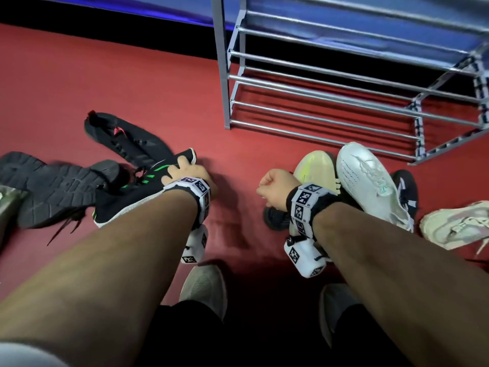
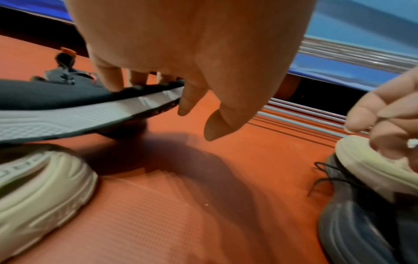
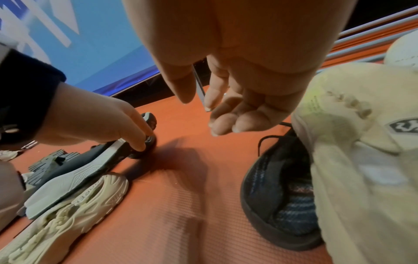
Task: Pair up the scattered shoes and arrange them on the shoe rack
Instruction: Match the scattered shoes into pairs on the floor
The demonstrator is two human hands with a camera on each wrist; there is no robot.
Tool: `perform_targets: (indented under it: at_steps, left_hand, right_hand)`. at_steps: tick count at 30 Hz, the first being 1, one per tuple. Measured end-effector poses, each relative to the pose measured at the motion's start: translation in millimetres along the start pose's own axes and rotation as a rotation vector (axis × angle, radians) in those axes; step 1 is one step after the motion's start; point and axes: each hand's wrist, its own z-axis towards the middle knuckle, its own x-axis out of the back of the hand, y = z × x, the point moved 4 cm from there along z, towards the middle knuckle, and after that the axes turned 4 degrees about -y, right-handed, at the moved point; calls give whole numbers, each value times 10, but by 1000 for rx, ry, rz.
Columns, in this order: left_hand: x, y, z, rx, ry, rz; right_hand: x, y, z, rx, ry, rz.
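My left hand [image 1: 185, 169] reaches over the toe of a black shoe with green stripes and a white sole [image 1: 137, 192], and its fingers curl round the toe tip. The left wrist view shows the left hand [image 2: 176, 92] with its thumb hanging free beside the black shoe [image 2: 68, 114]. My right hand [image 1: 272, 185] hovers in a loose fist and holds nothing, just left of a cream shoe [image 1: 315, 165]. Against the cream shoe lies a white shoe [image 1: 370, 181], and under both is a dark knit shoe [image 3: 278, 196]. The metal shoe rack [image 1: 330, 102] stands behind, its rails bare.
A black shoe with red trim [image 1: 127, 139] and an upturned grey-soled shoe [image 1: 53, 186] lie at the left. A pale pink-and-white sneaker [image 1: 455, 226] sits at the far right. My own feet in grey shoes [image 1: 203, 287] are below, on the red mat between the two piles.
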Motion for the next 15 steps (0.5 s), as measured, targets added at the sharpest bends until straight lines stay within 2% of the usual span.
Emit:
perform_targets:
  at_steps: [2, 4, 8, 12, 15]
  left_hand:
    - [42, 110, -79, 12, 20, -28]
    - [96, 276, -172, -45, 28, 2]
    - [220, 768, -439, -380, 97, 112]
    - [259, 1306, -794, -628, 24, -15]
    - [137, 1627, -992, -677, -103, -143]
  right_hand:
    - [65, 42, 2, -12, 28, 9]
    - [124, 83, -34, -24, 49, 21]
    - [246, 212, -191, -38, 114, 49]
    - [393, 440, -363, -62, 142, 63]
    - [527, 645, -437, -73, 137, 24]
